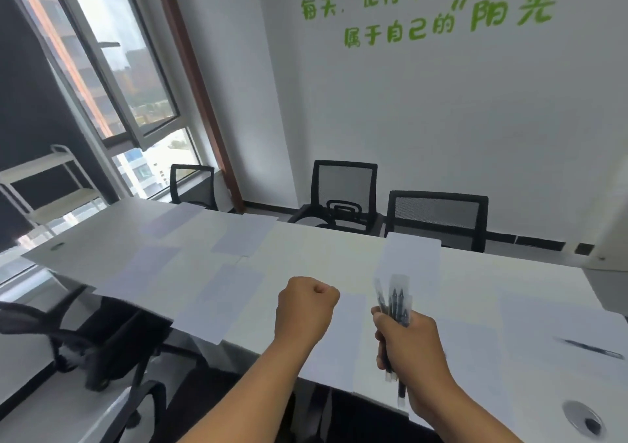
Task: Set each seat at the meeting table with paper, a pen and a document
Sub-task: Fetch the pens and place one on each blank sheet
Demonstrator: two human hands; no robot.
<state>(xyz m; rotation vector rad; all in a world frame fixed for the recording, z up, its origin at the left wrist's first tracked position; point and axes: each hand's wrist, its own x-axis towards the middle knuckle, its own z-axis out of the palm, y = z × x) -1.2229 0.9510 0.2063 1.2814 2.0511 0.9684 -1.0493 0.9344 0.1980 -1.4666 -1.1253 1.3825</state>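
— Several pens (pixel 394 301) are bunched in the right hand (pixel 413 347), fingers wrapped tight round the barrels, tips fanning up toward 12 o'clock. How do they look to handle?

— Light, stiff and smooth, I'd judge; a loose bundle like that could slip or fan apart. Pinching one barrel near its middle should draw it out cleanly.

— And the left hand (pixel 306 306)?

— Curled into a fist, holding nothing, hovering over the white table (pixel 323 249) just at 9 o'clock of the bundle.

— Where is the paper?

— Thin sheets (pixel 221 300) lie flat at the seats, from 10 o'clock round to 3. They're flimsy, so a dropped pen could skid one. One pen on the sheet (pixel 591 347) at 3 o'clock already lies in place.

— Documents?

— I cannot tell them apart from plain sheets here.
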